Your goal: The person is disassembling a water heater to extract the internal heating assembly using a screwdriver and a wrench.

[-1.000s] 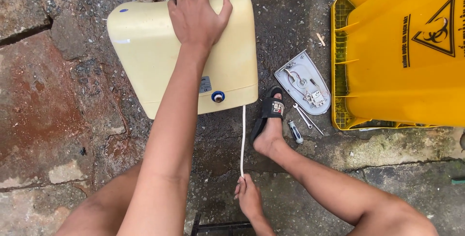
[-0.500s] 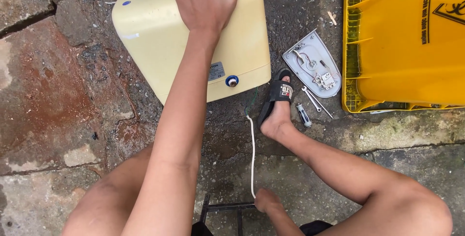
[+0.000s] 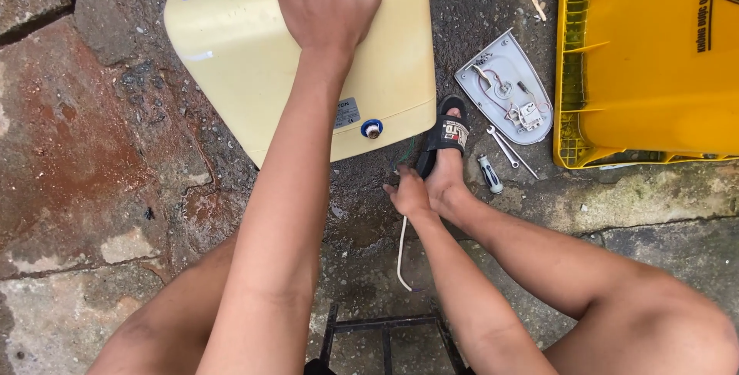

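A big cream water heater tank [image 3: 254,67] lies on the wet stone ground [image 3: 92,159], far and a bit left, and the left hand [image 3: 327,5] rests flat on top of it with its fingers spread wide. The right hand [image 3: 408,194] is near the middle, just beside a foot in a black sandal [image 3: 446,136], pinching a white cord [image 3: 400,256] with closed fingers. To the right lie a grey cover plate [image 3: 504,86], a spanner [image 3: 504,148], a screwdriver [image 3: 489,173] and a yellow bin [image 3: 654,59].

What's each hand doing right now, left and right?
Left hand: open, palm pressed flat on the cream water heater.
Right hand: closed around the white cable beside the sandalled foot.
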